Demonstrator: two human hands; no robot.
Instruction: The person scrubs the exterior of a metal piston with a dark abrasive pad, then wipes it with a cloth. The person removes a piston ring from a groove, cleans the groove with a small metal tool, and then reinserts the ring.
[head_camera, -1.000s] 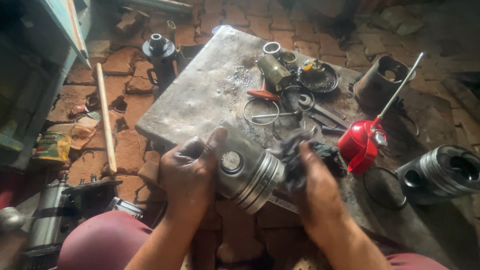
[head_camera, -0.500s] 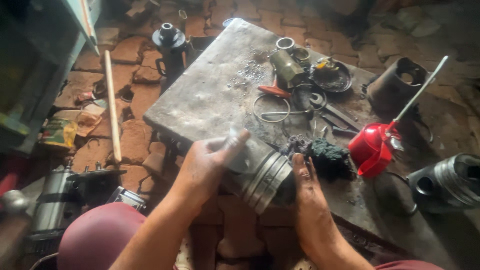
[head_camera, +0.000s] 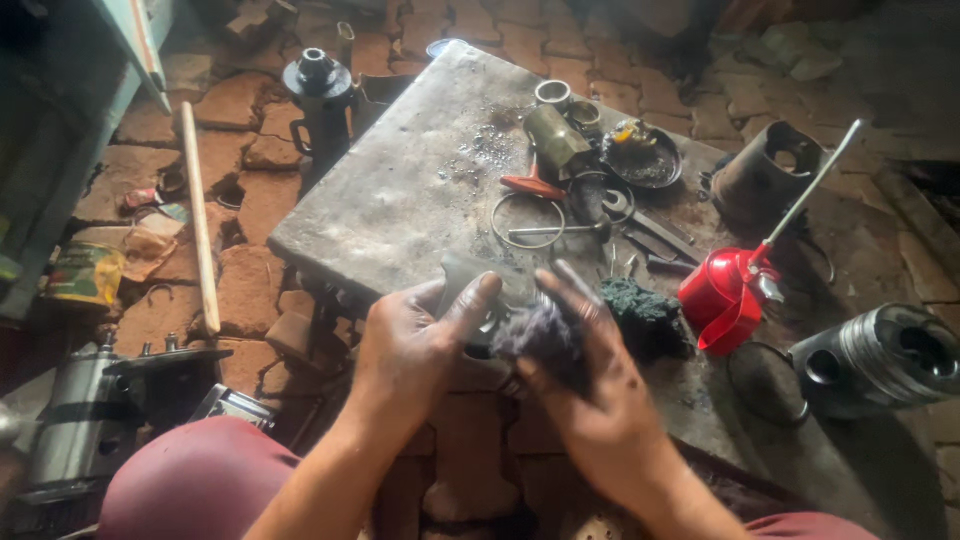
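A grey metal piston is gripped by the left hand, fingers wrapped round it, at the near edge of the counter. A dark rag is pressed against the piston by the closed right hand. A red oil can is seen to the right of that hand, and 1 more piston lies further right.

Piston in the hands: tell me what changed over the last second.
The piston was turned: its ringed side no longer shows and the left hand now wraps over it. The right hand, which lay beside it half a second ago, has come up and presses a dark rag against it. The red oil can, the second piston and the tools on the slab stayed put.
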